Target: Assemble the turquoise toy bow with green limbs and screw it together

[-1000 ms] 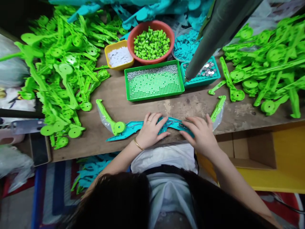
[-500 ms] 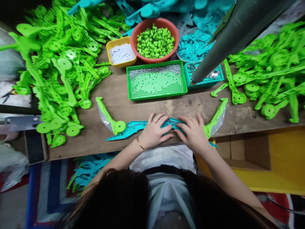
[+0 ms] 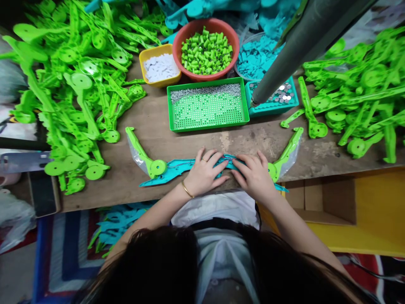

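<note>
A long blue plastic part (image 3: 177,168), shaped like a toy bow's shell, lies across the front of the table. Thin wires run along its middle. My left hand (image 3: 207,172) holds it left of centre, fingers bent over its upper edge. Just to the right, my right hand (image 3: 255,175) grips the same part with thumb and fingertips close to the left ones. A green plastic arm (image 3: 146,157) with a round hub and clear film joins its left end. The matching green arm (image 3: 286,154) angles up at its right end. My hands hide much of the middle.
Behind stand a green screw tray (image 3: 207,126), a teal box of metal discs (image 3: 274,109), a red bowl of green caps (image 3: 205,76) and a yellow tub (image 3: 163,80). Green parts heap left (image 3: 80,84) and right (image 3: 370,80). A dark pole (image 3: 303,46) slants overhead.
The view shifts slightly. My hands stay on the blue part, with only small finger movements near its middle.
</note>
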Demonstrator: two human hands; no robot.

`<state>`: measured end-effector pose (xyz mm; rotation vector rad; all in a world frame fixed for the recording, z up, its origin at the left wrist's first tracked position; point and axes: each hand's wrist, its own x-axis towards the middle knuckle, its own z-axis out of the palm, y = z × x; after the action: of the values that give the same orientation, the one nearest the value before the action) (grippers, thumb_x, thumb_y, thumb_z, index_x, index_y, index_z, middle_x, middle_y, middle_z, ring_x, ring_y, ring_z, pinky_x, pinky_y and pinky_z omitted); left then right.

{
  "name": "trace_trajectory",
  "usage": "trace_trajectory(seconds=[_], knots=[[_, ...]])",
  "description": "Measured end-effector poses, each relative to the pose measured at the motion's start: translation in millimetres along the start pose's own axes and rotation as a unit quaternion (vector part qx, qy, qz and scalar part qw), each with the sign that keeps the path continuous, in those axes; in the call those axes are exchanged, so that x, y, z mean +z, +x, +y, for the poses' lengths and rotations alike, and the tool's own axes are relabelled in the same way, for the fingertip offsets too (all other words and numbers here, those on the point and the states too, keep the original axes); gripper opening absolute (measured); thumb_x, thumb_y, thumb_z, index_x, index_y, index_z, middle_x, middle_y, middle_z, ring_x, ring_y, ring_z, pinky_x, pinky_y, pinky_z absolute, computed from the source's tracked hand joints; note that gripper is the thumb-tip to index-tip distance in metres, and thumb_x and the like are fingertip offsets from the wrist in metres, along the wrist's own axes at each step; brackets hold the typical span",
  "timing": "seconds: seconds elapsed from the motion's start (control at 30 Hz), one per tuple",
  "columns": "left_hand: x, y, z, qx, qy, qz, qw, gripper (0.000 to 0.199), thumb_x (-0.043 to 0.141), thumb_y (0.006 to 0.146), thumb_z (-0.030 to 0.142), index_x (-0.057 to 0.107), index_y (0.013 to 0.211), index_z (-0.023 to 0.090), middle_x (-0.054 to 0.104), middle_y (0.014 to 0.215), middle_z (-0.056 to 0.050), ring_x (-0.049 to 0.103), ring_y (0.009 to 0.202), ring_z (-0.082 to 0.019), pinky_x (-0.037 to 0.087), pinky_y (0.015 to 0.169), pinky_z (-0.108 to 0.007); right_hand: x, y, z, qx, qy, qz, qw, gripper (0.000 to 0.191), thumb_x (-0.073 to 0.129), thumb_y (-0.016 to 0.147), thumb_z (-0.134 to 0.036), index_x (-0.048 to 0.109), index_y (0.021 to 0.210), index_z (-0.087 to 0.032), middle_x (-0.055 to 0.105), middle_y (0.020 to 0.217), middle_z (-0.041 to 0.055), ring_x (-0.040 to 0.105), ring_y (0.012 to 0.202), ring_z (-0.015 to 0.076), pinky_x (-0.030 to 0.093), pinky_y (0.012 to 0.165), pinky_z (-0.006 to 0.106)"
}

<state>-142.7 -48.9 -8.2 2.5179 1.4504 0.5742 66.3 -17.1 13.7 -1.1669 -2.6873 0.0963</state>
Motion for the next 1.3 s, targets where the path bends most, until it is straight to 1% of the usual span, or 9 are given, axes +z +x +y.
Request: trace_trajectory(seconds=[0.17,0.33,0.5,0.67,0.83,0.97,1.13,1.2,1.3], knots=[[-1.5,1.7,1.8,-0.014,0.000,-0.021,1.000,0.041,0.047,0.093,0.045,0.063,0.121,0.019,0.057,0.132,-0.014,0.046,0.126,-0.031,0.027,0.112,-0.059,-0.9,2.1,-0.9,0.005,-0.009,-0.020,1.000,0.029,0.050,0.094,-0.035,0.063,0.114,-0.019,0.066,0.117,0.0088,0.056,0.104,0.0235,0.026,0.110,0.048],[-3.2,2.2,3.0,-0.019,-0.004,-0.024,1.000,0.042,0.049,0.093,0.044,0.061,0.124,0.019,0.057,0.132,-0.014,0.046,0.126,-0.031,0.026,0.113,-0.059,-0.3,4.4,-0.9,0.009,0.010,-0.001,1.000,0.029,0.048,0.095,-0.034,0.063,0.114,-0.018,0.067,0.114,0.0082,0.057,0.103,0.0218,0.023,0.111,0.047],[-1.2,1.2,1.6,-0.017,-0.014,-0.026,0.999,0.042,0.049,0.093,0.045,0.060,0.125,0.019,0.058,0.133,-0.013,0.046,0.127,-0.030,0.027,0.113,-0.057,1.1,5.8,-1.3,0.020,0.007,-0.017,1.000,0.028,0.049,0.094,-0.035,0.064,0.111,-0.019,0.067,0.117,0.0077,0.057,0.105,0.0233,0.023,0.110,0.047],[1.1,-0.3,0.1,-0.017,-0.024,-0.011,1.000,0.049,0.047,0.094,0.046,0.056,0.128,0.011,0.059,0.132,-0.014,0.049,0.126,-0.028,0.025,0.115,-0.054,1.9,9.0,-2.6,0.027,0.035,0.012,0.999,0.025,0.048,0.095,-0.035,0.063,0.108,-0.019,0.068,0.113,0.0069,0.059,0.104,0.0215,0.023,0.111,0.045],[0.0,-0.7,1.9,-0.019,-0.022,-0.003,1.000,0.048,0.051,0.092,0.044,0.057,0.127,0.012,0.060,0.131,-0.014,0.048,0.126,-0.030,0.025,0.115,-0.058,4.0,16.0,-2.4,0.031,0.061,0.029,0.997,0.022,0.046,0.096,-0.027,0.064,0.106,-0.021,0.068,0.110,0.0056,0.059,0.103,0.0189,0.024,0.111,0.044],[-1.3,-1.1,2.8,-0.034,-0.043,0.014,0.998,0.049,0.053,0.091,0.045,0.057,0.126,0.011,0.060,0.128,-0.015,0.049,0.124,-0.030,0.026,0.115,-0.056,8.2,20.5,-1.3,0.022,0.054,0.026,0.998,0.023,0.048,0.095,-0.029,0.068,0.103,-0.023,0.068,0.108,0.0050,0.058,0.103,0.0194,0.024,0.110,0.045],[-2.7,3.8,0.5,-0.101,-0.127,0.042,0.986,0.031,0.046,0.096,0.031,0.059,0.120,0.015,0.064,0.119,-0.012,0.055,0.116,-0.022,0.038,0.110,-0.045,10.3,24.0,-1.9,0.025,0.050,0.016,0.998,0.024,0.048,0.095,-0.030,0.071,0.101,-0.023,0.068,0.108,0.0060,0.058,0.101,0.0198,0.025,0.111,0.047],[-2.3,6.6,-0.6,-0.110,-0.110,0.049,0.987,0.028,0.044,0.096,0.026,0.062,0.114,0.016,0.065,0.116,-0.011,0.055,0.113,-0.022,0.039,0.108,-0.045,9.6,24.8,-2.5,0.021,0.042,0.017,0.999,0.024,0.048,0.095,-0.031,0.071,0.099,-0.023,0.068,0.108,0.0058,0.058,0.100,0.0197,0.026,0.110,0.047],[-0.5,8.1,-1.4,-0.096,-0.070,0.046,0.992,0.026,0.045,0.096,0.025,0.066,0.108,0.017,0.067,0.111,-0.009,0.054,0.111,-0.023,0.035,0.110,-0.048,8.0,25.0,-4.0,0.010,0.023,0.018,1.000,0.024,0.049,0.095,-0.032,0.071,0.099,-0.024,0.068,0.109,0.0052,0.058,0.100,0.0199,0.026,0.110,0.046]])
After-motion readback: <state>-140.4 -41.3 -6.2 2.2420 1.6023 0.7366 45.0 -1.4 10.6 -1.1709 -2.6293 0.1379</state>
